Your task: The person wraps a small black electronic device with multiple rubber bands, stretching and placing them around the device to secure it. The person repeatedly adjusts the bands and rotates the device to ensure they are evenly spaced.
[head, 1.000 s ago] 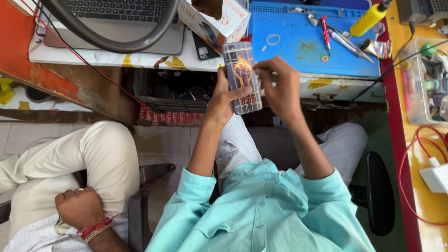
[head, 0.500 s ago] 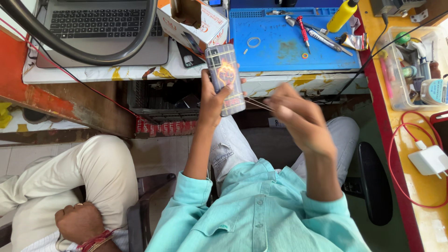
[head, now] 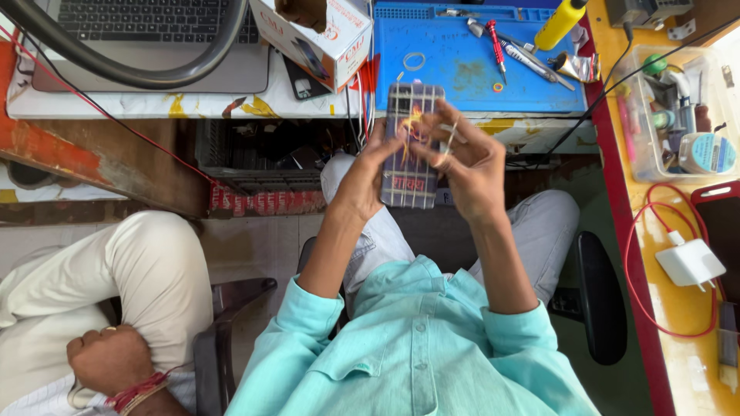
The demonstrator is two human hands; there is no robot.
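Observation:
A smartphone (head: 410,166) with a striped back and an orange-yellow design is held upright over my lap. My left hand (head: 364,179) grips its left edge from behind. My right hand (head: 462,158) is against its right edge, fingers curled over the upper part of the back. Thin rubber bands or wires appear stretched across the phone near my right fingers; I cannot tell which. Both forearms come out of light turquoise shirt sleeves.
A blue work mat (head: 470,62) holds a red screwdriver (head: 495,40), tweezers and a yellow bottle (head: 560,23). A laptop (head: 146,38), a white phone box (head: 320,35), a clear parts tray (head: 674,108) and a white charger (head: 691,263) lie around. Another person's hand (head: 108,358) rests at the lower left.
My right hand, which had drawn away from the phone half a second ago, has come back onto its right edge. The phone stays in my left hand.

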